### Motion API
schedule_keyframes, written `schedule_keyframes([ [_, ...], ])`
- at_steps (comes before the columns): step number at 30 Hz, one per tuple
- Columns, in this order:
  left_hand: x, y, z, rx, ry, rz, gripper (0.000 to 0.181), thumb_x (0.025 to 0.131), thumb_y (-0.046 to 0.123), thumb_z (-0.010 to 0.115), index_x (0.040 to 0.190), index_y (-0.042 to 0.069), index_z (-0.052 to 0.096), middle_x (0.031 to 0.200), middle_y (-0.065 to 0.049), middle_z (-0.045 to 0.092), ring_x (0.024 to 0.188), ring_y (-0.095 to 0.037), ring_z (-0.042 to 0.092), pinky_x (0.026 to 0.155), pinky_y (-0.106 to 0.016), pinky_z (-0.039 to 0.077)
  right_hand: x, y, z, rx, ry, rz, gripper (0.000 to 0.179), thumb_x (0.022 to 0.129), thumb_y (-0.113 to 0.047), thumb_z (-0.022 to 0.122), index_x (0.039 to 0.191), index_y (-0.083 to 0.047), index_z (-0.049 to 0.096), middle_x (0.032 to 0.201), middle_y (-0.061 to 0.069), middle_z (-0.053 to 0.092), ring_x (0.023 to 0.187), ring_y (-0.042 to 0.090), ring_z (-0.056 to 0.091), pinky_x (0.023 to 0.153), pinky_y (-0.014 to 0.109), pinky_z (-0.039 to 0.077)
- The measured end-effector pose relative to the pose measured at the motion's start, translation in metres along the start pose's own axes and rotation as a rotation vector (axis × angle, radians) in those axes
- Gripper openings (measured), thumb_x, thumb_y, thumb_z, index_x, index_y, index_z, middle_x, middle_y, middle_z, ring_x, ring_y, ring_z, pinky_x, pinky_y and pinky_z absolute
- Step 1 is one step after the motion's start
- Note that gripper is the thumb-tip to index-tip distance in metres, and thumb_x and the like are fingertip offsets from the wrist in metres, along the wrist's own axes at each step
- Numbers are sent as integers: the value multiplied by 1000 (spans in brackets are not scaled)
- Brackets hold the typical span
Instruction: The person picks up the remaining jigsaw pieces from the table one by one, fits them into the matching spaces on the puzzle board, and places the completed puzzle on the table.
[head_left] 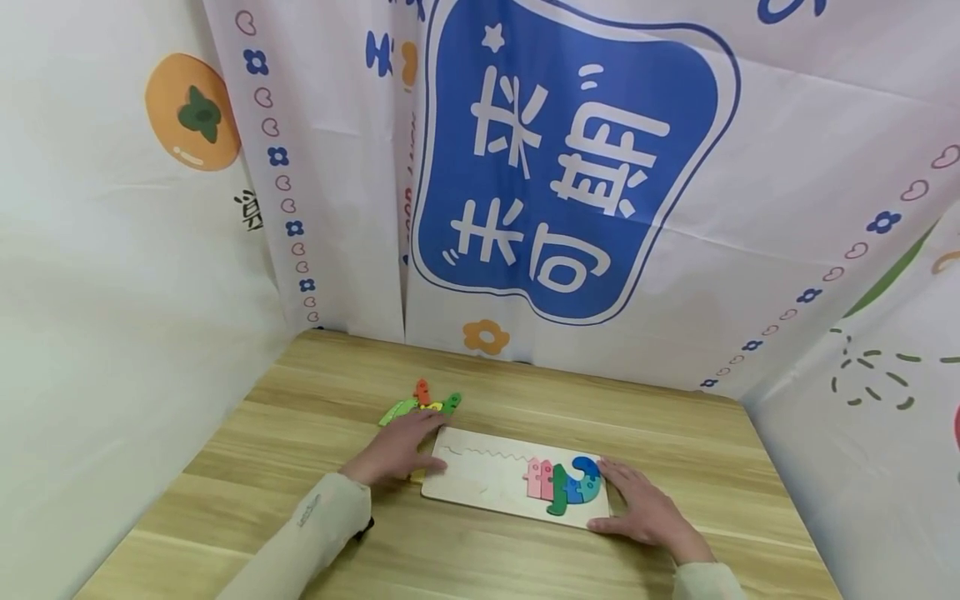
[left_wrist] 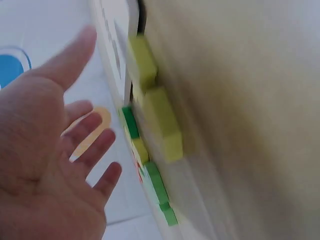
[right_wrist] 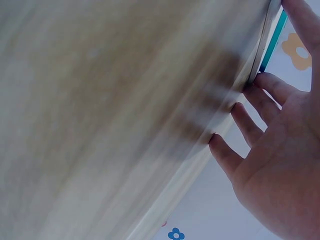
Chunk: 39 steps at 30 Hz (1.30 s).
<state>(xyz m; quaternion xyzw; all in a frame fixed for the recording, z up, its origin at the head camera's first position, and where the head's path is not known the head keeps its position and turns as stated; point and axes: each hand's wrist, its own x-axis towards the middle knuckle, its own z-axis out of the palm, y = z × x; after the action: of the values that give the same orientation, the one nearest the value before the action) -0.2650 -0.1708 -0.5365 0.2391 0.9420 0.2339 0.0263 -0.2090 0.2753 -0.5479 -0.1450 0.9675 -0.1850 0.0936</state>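
A pale wooden puzzle board (head_left: 480, 483) lies on the table between the two hands. At its right end sit joined pieces: pink pieces (head_left: 540, 479), a green piece (head_left: 557, 492) and blue pieces (head_left: 585, 475). My right hand (head_left: 641, 504) rests at the board's right end, thumb by the near corner and fingers by the far one, loosely spread. My left hand (head_left: 401, 447) is over the board's left end with fingers spread and nothing in its grasp. Under and beside it, yellow pieces (left_wrist: 162, 122) stand on the table, partly hidden in the head view.
Past the left hand lie loose puzzle pieces: an orange one (head_left: 422, 392), a dark green one (head_left: 452, 403) and a light green one (head_left: 397, 411). The wooden table (head_left: 637, 408) meets a printed cloth (head_left: 352, 275) at the back and sides.
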Motion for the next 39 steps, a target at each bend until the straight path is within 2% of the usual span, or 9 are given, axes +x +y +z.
schedule_keyframes([
  [4,17,-16,-8,3,128,-61,69,94,31,77,152,5,49,153,-20,53,140,-45,48,115,-65,37,0,-2,-1,3,2,-4,107,76,-63,84,158,-9,42,164,16,40,149,48,36,112,72,35],
  [7,28,-26,-13,-1,176,-127,67,96,27,75,152,2,48,151,-22,54,139,-47,47,115,-67,36,0,-2,-1,2,3,-4,107,76,-63,84,158,-9,42,164,16,40,148,48,36,112,72,36],
  [10,35,-34,-16,-13,157,-193,66,98,26,72,154,1,46,153,-24,51,143,-48,43,117,-68,33,-1,-3,-1,2,4,-5,107,76,-63,84,158,-9,42,164,16,40,148,48,36,112,72,36],
  [14,41,-39,-14,-24,122,-244,64,100,26,69,154,2,45,155,-24,49,144,-48,42,118,-68,31,-2,-2,0,4,5,-6,107,76,-63,84,158,-8,43,164,16,40,148,49,36,112,71,36],
  [25,59,-36,-14,2,163,-290,54,99,20,69,146,-1,55,141,-27,60,130,-48,55,111,-62,43,-2,-1,1,6,6,-5,106,76,-63,84,158,-9,42,164,16,39,149,49,35,112,73,35],
  [34,68,-43,-7,27,194,-306,49,96,17,75,140,-2,61,138,-26,62,127,-46,58,108,-59,47,0,-1,1,6,0,-3,106,76,-62,84,158,-9,42,164,16,39,149,49,35,112,72,35],
  [39,72,-49,-2,97,197,-293,46,96,19,75,137,1,64,135,-25,64,124,-44,60,104,-59,49,0,-1,0,4,2,-6,106,76,-62,84,158,-9,42,164,16,40,149,48,36,112,72,36],
])
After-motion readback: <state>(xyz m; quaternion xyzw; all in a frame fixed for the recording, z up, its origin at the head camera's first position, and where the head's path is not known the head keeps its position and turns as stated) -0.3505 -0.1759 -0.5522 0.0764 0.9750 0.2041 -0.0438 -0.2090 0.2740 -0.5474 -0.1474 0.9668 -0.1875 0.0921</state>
